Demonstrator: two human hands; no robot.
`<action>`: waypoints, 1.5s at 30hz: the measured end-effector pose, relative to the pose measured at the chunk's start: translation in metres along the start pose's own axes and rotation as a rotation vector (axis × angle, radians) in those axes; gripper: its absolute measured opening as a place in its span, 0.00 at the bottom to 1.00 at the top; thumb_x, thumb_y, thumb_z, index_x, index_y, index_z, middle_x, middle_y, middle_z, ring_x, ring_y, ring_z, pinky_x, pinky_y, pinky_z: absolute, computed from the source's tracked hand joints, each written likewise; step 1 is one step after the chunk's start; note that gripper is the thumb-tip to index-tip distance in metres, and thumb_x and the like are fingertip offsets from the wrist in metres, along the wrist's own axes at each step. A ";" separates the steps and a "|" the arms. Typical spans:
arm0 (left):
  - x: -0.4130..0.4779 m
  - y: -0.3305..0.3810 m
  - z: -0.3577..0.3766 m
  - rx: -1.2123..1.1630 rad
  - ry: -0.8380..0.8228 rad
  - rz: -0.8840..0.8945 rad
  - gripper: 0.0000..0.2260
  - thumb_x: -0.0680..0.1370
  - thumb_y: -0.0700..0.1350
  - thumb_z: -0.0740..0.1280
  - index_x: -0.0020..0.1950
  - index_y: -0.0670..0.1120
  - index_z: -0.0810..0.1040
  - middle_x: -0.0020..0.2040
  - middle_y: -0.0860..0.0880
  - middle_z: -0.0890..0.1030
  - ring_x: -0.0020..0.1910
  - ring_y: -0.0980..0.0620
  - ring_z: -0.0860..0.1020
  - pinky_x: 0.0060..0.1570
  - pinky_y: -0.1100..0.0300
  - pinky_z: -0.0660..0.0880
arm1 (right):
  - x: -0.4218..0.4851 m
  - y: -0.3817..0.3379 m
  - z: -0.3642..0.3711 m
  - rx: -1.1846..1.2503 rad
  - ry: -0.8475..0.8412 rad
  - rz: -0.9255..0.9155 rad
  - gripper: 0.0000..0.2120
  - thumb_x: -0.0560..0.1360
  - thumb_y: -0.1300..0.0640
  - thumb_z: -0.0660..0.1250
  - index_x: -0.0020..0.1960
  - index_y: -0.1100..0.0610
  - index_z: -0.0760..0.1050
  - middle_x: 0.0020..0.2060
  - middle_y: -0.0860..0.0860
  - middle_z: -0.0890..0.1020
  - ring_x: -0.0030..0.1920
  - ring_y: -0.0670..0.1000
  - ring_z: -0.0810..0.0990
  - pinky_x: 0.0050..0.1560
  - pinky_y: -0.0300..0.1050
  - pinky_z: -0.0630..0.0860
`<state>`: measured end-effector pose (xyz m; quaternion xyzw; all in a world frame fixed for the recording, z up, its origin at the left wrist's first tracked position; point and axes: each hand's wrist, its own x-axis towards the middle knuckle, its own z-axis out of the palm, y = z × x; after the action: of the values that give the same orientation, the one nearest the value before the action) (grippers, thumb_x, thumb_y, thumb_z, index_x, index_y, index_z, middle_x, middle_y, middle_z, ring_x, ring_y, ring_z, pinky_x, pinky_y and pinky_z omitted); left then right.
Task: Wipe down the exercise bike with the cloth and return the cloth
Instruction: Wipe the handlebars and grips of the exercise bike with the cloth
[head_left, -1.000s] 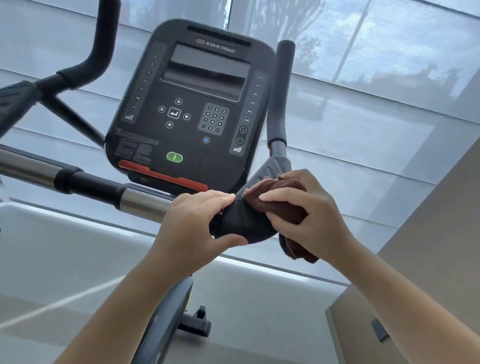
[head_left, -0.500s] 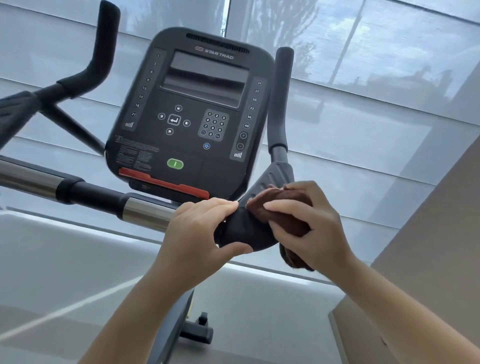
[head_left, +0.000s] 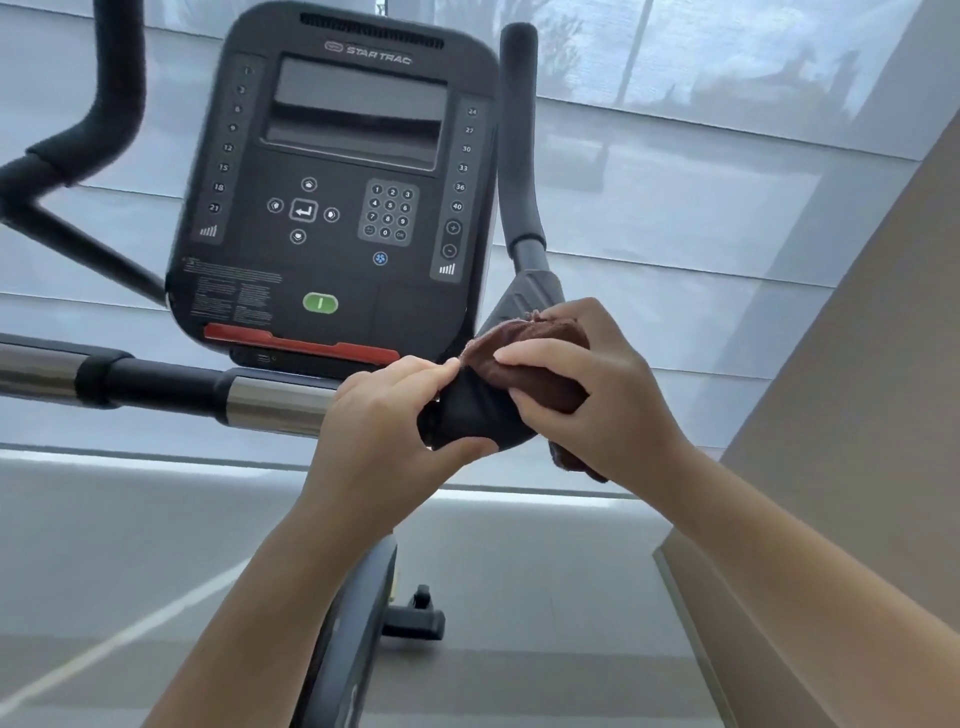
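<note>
The exercise bike's black console (head_left: 337, 182) fills the upper middle of the head view. A chrome and black handlebar (head_left: 156, 387) runs across below it to a black padded elbow (head_left: 478, 410) on the right. My right hand (head_left: 597, 400) presses a bunched brown cloth (head_left: 530, 358) onto the top of that elbow, with part of the cloth hanging behind the palm. My left hand (head_left: 384, 421) grips the same elbow from the left, thumb underneath. A black upright grip (head_left: 519, 135) rises from the elbow.
A second black grip (head_left: 111, 78) curves up at the left. Behind the bike are large windows with translucent blinds (head_left: 727, 208). A beige wall (head_left: 883, 364) stands close on the right. The bike's frame and foot (head_left: 415, 618) rest on the grey floor.
The view has shifted slightly, so the console sits a little lower and closer. My right hand with the cloth has slid slightly along the elbow pad; my left hand keeps its grip.
</note>
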<state>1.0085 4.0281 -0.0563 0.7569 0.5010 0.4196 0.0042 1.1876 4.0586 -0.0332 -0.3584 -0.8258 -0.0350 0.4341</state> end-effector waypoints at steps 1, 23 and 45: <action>0.000 0.000 0.000 0.005 -0.003 0.010 0.29 0.62 0.55 0.73 0.58 0.40 0.77 0.46 0.48 0.81 0.43 0.47 0.78 0.45 0.52 0.73 | -0.002 0.004 0.001 0.000 0.049 -0.001 0.12 0.66 0.63 0.71 0.49 0.57 0.82 0.49 0.56 0.75 0.49 0.51 0.76 0.52 0.37 0.73; 0.098 -0.010 0.004 -0.085 -0.523 0.026 0.38 0.60 0.55 0.77 0.67 0.55 0.68 0.61 0.67 0.63 0.58 0.71 0.62 0.47 0.81 0.63 | 0.048 0.079 0.013 0.539 0.318 0.331 0.12 0.70 0.68 0.68 0.47 0.53 0.78 0.48 0.56 0.81 0.52 0.52 0.79 0.57 0.45 0.74; 0.123 -0.004 0.001 -0.034 -0.416 0.078 0.29 0.56 0.61 0.75 0.54 0.52 0.80 0.52 0.58 0.78 0.49 0.61 0.77 0.52 0.67 0.72 | 0.010 0.073 0.009 0.718 0.235 0.257 0.10 0.64 0.55 0.69 0.44 0.45 0.80 0.44 0.44 0.82 0.49 0.47 0.80 0.49 0.33 0.73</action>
<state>1.0239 4.1245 0.0186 0.8459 0.4523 0.2628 0.1041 1.2235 4.1211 -0.0499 -0.2779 -0.6785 0.2698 0.6242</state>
